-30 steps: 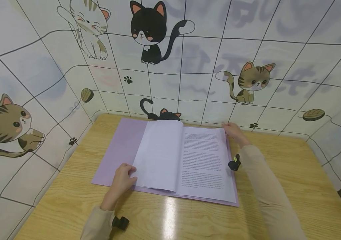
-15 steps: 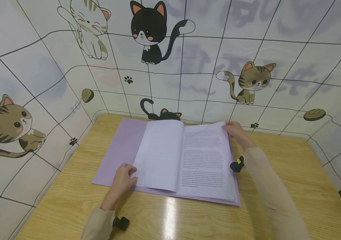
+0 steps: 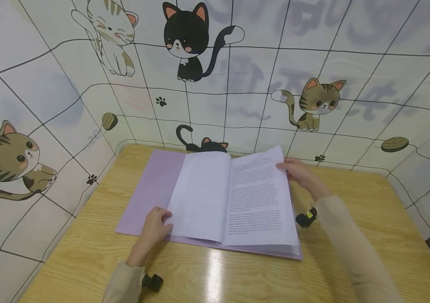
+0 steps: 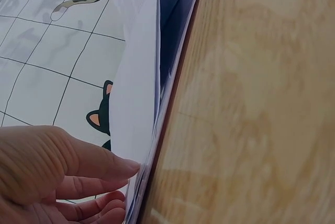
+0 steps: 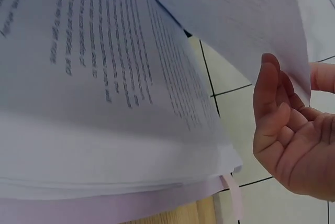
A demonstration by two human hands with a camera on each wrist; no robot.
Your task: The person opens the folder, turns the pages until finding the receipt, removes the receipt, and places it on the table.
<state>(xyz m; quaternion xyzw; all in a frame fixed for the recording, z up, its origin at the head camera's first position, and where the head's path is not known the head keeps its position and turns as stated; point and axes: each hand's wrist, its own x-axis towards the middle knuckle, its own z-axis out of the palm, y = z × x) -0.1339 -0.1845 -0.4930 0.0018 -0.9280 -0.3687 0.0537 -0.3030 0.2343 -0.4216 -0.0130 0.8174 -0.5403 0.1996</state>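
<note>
A purple-covered folder of pages (image 3: pixel 144 195) lies spread on the table. Its left side shows a blank white page (image 3: pixel 201 198). On the right, a printed page (image 3: pixel 256 202) is lifted at its upper outer corner and bends up off the sheets below. My right hand (image 3: pixel 298 172) pinches that page by its outer edge; the right wrist view shows the page (image 5: pixel 246 20) between thumb and fingers. My left hand (image 3: pixel 156 227) rests at the blank page's lower left edge, thumb and fingers apart. In the left wrist view its thumb (image 4: pixel 112 166) touches the page edge.
The wooden table (image 3: pixel 184 277) reaches back to a wall covering (image 3: pixel 253 113) printed with cartoon cats and grid lines. A pale pink strip (image 5: pixel 234 195) sticks out beyond the folder's edge. Small black cameras (image 3: pixel 153 283) are worn on both wrists.
My right hand has taken hold of the printed page's upper corner and raised it, sliding slightly down its edge. The left hand has stayed in place.
</note>
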